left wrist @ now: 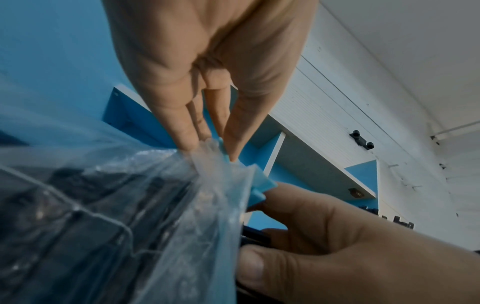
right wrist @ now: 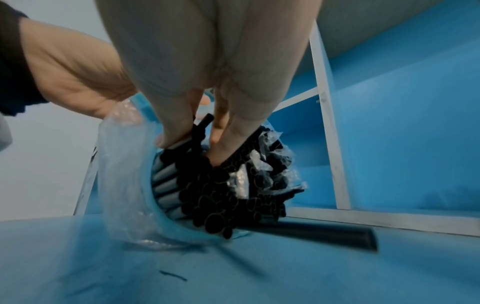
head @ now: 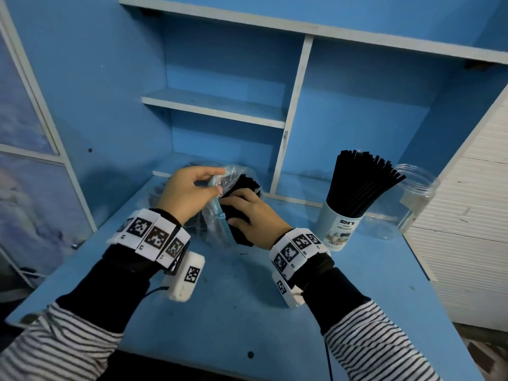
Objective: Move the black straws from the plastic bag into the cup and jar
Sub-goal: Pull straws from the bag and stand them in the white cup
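A clear plastic bag (head: 217, 215) with a blue zip rim lies on the blue desk, mouth toward me, packed with black straws (right wrist: 221, 195). My left hand (head: 217, 180) pinches the bag's upper rim (left wrist: 207, 152) and holds the mouth apart. My right hand (head: 233, 207) reaches into the mouth, its fingers (right wrist: 171, 135) curled round a few black straws. To the right stands a white cup (head: 339, 229) holding a fan of black straws (head: 362, 182). A clear jar (head: 412, 207) with nothing visible inside stands just behind and right of the cup.
One black straw (right wrist: 311, 234) sticks out of the bag's mouth along the desk (head: 247, 312). Blue shelves with white dividers (head: 291, 119) rise close behind the bag. A white panelled wall (head: 467, 229) borders the desk on the right.
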Demonstrator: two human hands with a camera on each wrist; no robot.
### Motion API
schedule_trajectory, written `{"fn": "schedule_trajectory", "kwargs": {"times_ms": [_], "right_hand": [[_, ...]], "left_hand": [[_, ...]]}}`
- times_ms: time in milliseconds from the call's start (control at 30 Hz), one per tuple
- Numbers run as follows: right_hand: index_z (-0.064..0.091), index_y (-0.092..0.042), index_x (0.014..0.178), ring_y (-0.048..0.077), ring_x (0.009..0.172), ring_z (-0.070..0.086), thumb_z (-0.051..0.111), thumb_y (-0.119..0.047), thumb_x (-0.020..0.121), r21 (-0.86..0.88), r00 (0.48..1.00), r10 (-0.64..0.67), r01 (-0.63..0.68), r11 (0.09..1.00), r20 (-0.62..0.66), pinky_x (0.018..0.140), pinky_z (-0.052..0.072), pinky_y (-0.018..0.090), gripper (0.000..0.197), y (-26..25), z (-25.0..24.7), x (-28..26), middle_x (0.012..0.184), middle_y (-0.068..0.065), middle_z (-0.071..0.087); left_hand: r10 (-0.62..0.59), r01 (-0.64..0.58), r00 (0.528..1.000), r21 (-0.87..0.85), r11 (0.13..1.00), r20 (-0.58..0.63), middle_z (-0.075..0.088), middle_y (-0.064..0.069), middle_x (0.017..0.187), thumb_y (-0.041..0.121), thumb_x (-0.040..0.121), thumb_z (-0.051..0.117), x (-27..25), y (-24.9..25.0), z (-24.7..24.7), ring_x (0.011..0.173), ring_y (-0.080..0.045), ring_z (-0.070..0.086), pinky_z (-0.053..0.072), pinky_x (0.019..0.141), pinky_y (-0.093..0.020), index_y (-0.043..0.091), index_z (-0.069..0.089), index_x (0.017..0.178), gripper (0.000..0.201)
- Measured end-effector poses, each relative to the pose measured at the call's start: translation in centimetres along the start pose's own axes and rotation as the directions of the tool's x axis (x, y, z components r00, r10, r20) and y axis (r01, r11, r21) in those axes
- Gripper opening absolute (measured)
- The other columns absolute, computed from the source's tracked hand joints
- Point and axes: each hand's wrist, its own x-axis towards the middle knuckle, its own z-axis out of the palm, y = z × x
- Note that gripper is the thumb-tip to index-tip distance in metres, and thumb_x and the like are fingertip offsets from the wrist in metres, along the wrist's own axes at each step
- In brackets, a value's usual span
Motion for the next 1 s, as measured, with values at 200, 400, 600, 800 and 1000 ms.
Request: {"fn": "schedule_trajectory", "kwargs": {"times_ms": [200,400,600,800,1000], "right_hand": [[0.053,-0.012,0.134,0.031,0.113,0.054,0.061,-0.009,0.086,-0.058,0.999,0.024,-0.023,0.998,0.022,0.098,0.042,0.034,0.049,-0.3,0.5,0.8,0.129,0.014,0.05],[0.06,-0.016,0.124,0.034,0.099,0.058,0.061,-0.013,0.084,-0.125,1.0,-0.01,0.013,0.992,0.028,0.083,0.05,0.042,0.04,-0.6,0.8,0.9,0.115,0.012,0.057],[0.06,-0.024,0.125,0.032,0.091,0.047,0.061,-0.025,0.083,-0.221,0.998,-0.051,0.041,0.974,-0.042,0.089,0.039,0.04,0.042,0.0,1.2,0.9,0.103,0.005,0.064],[0.065,-0.011,0.12,0.031,0.094,0.061,0.062,-0.011,0.084,-0.035,0.995,-0.096,0.095,0.995,-0.04,0.087,0.044,0.034,0.035,-0.3,1.2,1.0,0.1,0.014,0.067],[0.067,-0.016,0.119,0.006,0.106,0.059,0.064,-0.004,0.087,0.154,0.998,0.009,0.0,0.988,-0.058,0.093,0.038,0.005,0.035,-1.2,-1.2,0.6,0.115,-0.004,0.068]], "left_hand": [[-0.005,0.004,1.0,0.024,1.0,0.018,0.064,0.021,0.1,0.003,0.081,0.071,0.0,0.5,0.3,0.097,0.01,0.057,0.044,0.088,-0.014,0.03,0.071,0.108,0.038],[-0.017,0.015,0.999,0.059,0.998,0.043,0.067,0.014,0.108,0.001,0.082,0.069,-0.1,0.4,-0.1,0.097,0.007,0.058,0.04,0.078,-0.006,0.028,0.071,0.11,0.039],[-0.028,0.025,0.998,0.061,0.998,0.049,0.065,0.013,0.111,0.003,0.082,0.069,-0.1,0.5,-0.5,0.101,0.001,0.058,0.041,0.084,-0.012,0.031,0.07,0.109,0.04],[-0.042,0.038,0.998,0.072,0.997,0.051,0.062,0.014,0.114,0.004,0.083,0.069,-0.3,0.6,-0.8,0.108,-0.001,0.054,0.038,0.093,-0.018,0.03,0.069,0.113,0.039],[-0.034,0.033,0.999,0.042,0.999,0.038,0.066,0.008,0.118,0.003,0.083,0.069,-0.2,0.4,-1.0,0.109,-0.003,0.057,0.04,0.092,-0.018,0.03,0.07,0.111,0.039]]}}
